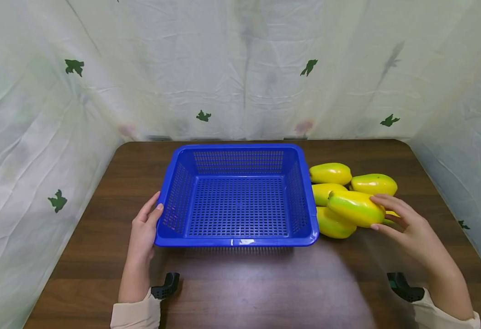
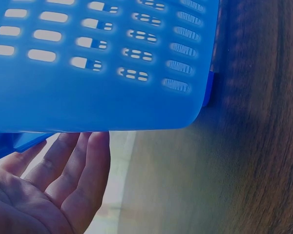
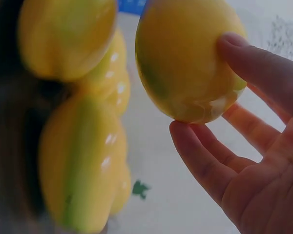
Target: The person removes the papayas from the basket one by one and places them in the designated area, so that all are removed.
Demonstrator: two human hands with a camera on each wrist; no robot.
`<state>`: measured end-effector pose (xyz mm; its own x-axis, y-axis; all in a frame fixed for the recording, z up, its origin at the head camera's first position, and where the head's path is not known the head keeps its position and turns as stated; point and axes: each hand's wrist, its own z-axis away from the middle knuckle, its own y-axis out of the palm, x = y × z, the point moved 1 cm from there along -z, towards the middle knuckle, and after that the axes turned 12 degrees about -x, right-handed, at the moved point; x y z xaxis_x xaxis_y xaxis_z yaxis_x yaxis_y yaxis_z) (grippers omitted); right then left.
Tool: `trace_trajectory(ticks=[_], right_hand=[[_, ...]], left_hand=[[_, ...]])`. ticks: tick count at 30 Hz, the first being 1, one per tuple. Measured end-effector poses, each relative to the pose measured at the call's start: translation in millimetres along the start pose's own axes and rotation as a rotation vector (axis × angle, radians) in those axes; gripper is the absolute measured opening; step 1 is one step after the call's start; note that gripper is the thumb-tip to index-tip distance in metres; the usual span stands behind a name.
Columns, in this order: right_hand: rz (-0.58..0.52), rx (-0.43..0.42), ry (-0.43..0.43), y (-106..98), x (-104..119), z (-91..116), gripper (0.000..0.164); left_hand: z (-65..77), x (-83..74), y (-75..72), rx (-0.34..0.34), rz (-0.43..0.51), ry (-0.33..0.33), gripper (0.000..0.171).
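Note:
A blue plastic basket (image 1: 236, 241) with slotted walls and floor is in the middle of the table, with nothing inside. My left hand (image 1: 143, 228) grips its left rim, thumb at the top edge. In the left wrist view, fingers (image 2: 90, 175) reach up beneath the rim, their tips partly hidden by it. My right hand (image 1: 409, 226) holds a yellow-green papaya (image 1: 355, 209) by its right end, between thumb and fingers. This papaya is raised above the others, seen clearly apart from them in the right wrist view.
Several more papayas lie right of the basket, among them a back one (image 1: 331, 173), a right one (image 1: 374, 184) and a front one (image 1: 335, 224). The brown wooden table (image 1: 265, 283) is surrounded by pale cloth (image 1: 240, 68) with green leaf-like patches.

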<state>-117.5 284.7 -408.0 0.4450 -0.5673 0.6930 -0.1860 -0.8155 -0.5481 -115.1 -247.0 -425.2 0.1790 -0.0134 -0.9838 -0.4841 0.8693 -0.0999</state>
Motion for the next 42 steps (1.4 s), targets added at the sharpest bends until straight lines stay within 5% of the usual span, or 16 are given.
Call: trace_trajectory(ticks=[17,42], right_hand=[[0.017,-0.048,0.060,-25.8,-28.9,46.9,0.070],[-0.041,0.116,0.198,-22.6,-66.1,62.1,0.062]], left_hand=[[1.4,-1.9,0.7,-0.001,-0.020,0.005,0.049],[0.8,-0.7,0.7,-0.017,-0.023,-0.004,0.049]])
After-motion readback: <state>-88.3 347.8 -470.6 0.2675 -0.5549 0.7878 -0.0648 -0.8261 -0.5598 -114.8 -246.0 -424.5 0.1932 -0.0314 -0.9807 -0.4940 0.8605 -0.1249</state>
